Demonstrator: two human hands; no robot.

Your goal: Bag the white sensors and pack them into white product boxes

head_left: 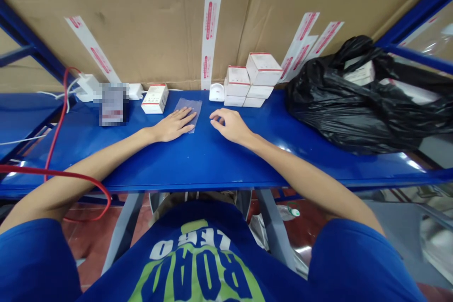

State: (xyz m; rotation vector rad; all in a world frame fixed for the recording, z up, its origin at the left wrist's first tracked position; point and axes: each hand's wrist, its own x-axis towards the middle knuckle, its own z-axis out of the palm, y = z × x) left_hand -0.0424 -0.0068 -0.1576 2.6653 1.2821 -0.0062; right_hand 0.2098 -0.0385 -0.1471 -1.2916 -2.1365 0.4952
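Head view: hands apart on a blue steel bench (226, 165).
Left hand (173, 125) pressed flat on a clear plastic bag (193, 106), unclamped; right hand (229, 125) empty, fingers loosely curled, just beside the bag. White boxes (260, 70) stacked beyond.

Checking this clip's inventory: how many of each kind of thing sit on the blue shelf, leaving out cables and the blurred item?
Loose white cartons with red edging: 6
White plug adapters: 2
Small white rounded device: 1
Clear plastic sleeve: 1
Black plastic bag: 1
Total: 11
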